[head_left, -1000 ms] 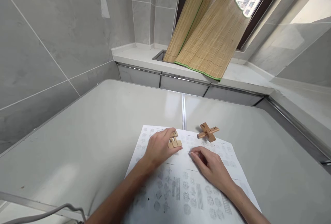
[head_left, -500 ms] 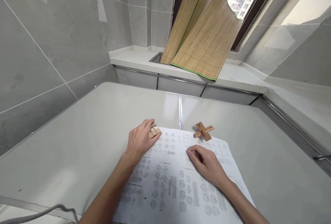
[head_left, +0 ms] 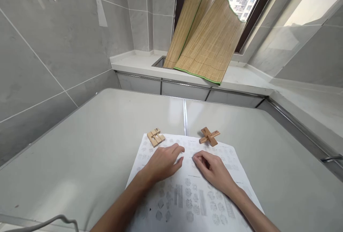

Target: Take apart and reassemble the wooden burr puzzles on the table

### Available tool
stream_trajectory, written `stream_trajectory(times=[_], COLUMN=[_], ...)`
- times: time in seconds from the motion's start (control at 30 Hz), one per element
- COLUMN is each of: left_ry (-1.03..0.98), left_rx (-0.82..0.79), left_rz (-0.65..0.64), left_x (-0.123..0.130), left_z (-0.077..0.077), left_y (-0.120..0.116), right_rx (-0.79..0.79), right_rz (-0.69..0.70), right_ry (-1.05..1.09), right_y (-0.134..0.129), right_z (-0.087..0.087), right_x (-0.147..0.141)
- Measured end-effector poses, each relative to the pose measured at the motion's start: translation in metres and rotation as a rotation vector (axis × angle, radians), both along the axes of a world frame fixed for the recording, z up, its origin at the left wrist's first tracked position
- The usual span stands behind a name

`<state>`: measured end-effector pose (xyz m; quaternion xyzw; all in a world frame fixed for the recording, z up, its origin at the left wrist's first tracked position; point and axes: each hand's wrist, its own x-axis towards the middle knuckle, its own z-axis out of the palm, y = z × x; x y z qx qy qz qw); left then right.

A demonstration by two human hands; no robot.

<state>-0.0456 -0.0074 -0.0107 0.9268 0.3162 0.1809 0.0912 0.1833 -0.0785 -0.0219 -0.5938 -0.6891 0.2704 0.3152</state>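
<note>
Over the middle of a printed paper sheet (head_left: 184, 167), my left hand (head_left: 167, 160) is open, thumb and fingers apart with nothing between them. To its upper left, a pale wooden block puzzle (head_left: 155, 137) lies at the sheet's top left corner. My right hand (head_left: 210, 166) rests on the sheet with its fingers curled together; whatever they may hold is hidden. Beyond it, a brown cross-shaped wooden puzzle (head_left: 209, 136) sits near the sheet's top edge, touched by neither hand.
The light table (head_left: 93, 135) has a metal seam (head_left: 185, 117) down its middle. Behind it, a folded bamboo mat (head_left: 206, 42) leans by the window on a white ledge (head_left: 128, 64). A grey cable (head_left: 53, 219) runs along the lower left.
My left hand has let go of the pale block puzzle and moved right and nearer, towards my right hand. My right hand has stayed in place. The view has shifted slightly.
</note>
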Motion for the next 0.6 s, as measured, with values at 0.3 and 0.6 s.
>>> stream_trajectory(times=[0.3, 0.6], left_ry=[0.002, 0.013], left_rx=[-0.076, -0.080], left_rz=[0.011, -0.009], left_x=[0.0116, 0.0117], left_z=[-0.0032, -0.0026], left_y=[-0.0107, -0.0097], right_rx=[-0.029, -0.051], right_rz=[-0.026, -0.060], right_ry=[0.039, 0.128], right_y=[0.0031, 0.0063], right_z=[0.0004, 0.0031], right_x=[0.0012, 0.0021])
